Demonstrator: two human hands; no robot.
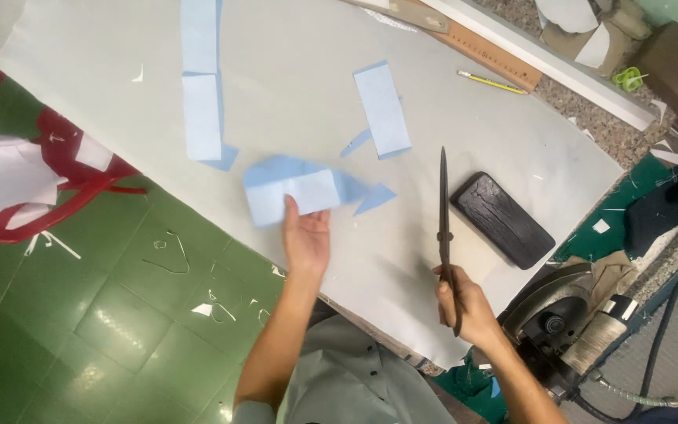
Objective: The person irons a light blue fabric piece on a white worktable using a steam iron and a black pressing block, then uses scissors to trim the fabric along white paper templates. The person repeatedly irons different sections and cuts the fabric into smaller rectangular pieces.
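My left hand (pixel 305 239) lies palm up at the near edge of a folded light blue fabric piece (pixel 292 191), its fingertips on the piece's lower edge. My right hand (pixel 463 305) grips the handles of long dark scissors (pixel 444 212), whose closed blades point away from me over the white paper sheet (pixel 300 86) that covers the table. A rectangular blue fabric piece (pixel 383 108) lies further out, with small blue offcuts (pixel 373 198) near the folded piece.
A long blue strip (pixel 201 78) lies at the upper left of the sheet. A black rectangular block (pixel 501 218) sits right of the scissors. A yellow pencil (pixel 491 82) and wooden ruler (pixel 486 53) lie at the far edge. A cutting machine (pixel 566 322) stands by my right arm. Green tiled floor (pixel 103 314) is below.
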